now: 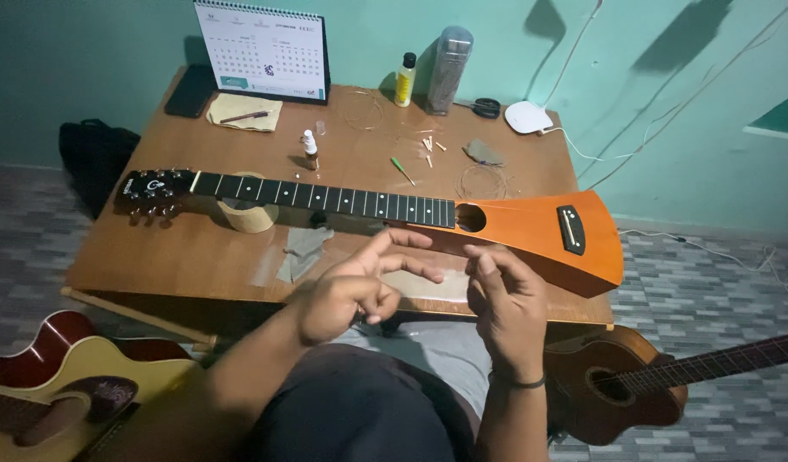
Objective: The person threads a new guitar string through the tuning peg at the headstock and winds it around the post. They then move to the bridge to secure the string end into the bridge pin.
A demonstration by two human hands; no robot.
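Nearest, at the left edge: a yellow-and-red acoustic guitar (60, 385) lying on the tiled floor. At the near right: a brown acoustic guitar (621, 381), neck running off to the right.

Above the lap, both hands raised just in front of the table's near edge. Left hand (351, 291) loosely curled, index finger stretched rightward, thumb and other fingers pinched together; whether on a thin string or on nothing, impossible to tell. Right hand (505, 308) half-closed, fingertips drawn toward the thumb, a dark band at the wrist; nothing clearly gripped.

Just beyond the hands, on the wooden table (171, 257): a stringless orange travel guitar (531, 227) with a wedge-shaped body, lying lengthwise, headstock at the left, neck propped on a roll of tape (248, 218). Beside the roll, a grey cloth (304, 248).

Farther back: a small dropper bottle (310, 150), scattered bridge pins (430, 147), coiled strings (482, 181), a green-handled tool (402, 170).

Along the far edge: a black phone (191, 90), a desk calendar (261, 51), a yellow bottle (405, 79), a clear canister (449, 70), scissors (479, 107), a white charger (528, 117).
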